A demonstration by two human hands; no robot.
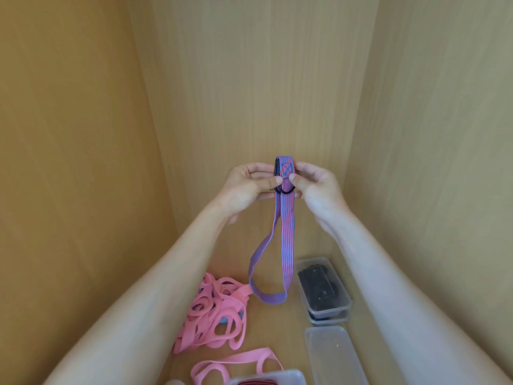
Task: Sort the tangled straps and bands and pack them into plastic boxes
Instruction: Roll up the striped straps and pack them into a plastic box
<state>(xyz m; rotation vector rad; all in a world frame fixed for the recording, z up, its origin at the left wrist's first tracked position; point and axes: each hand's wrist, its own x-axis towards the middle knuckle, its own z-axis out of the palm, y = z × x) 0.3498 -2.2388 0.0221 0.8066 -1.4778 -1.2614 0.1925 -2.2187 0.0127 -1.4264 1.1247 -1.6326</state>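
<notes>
Left grip: our left hand (pixel 247 187) pinches the upper end of the pink-and-blue striped woven strap (pixel 280 234), thumb pressed to its front.
Right grip: our right hand (pixel 319 187) pinches the same end from the other side, thumb tip nearly meeting the left thumb.
Strap end: we see it folded over dark metal rings (pixel 283 191), with a stitched cross on the fold above our thumbs.
Strap body: it hangs from our hands in one long loop, raised above the light wooden table (pixel 277 329); whether the bottom of the loop touches the table we cannot tell.
Pink pile: a tangled heap of flat pink elastic bands (pixel 216 312) lies on the table, below and left of the loop.
Loose pink band: another pink band (pixel 236 362) lies nearer to us, just beside a clear plastic box (pixel 266 377) at the lower edge, which holds something dark red.
Right side: a clear plastic box with black straps inside (pixel 322 290) stands right of the loop.
Lid: a clear plastic lid (pixel 333 354) lies just in front of that box.
Surround: wooden panels (pixel 83 134) rise on three sides.
</notes>
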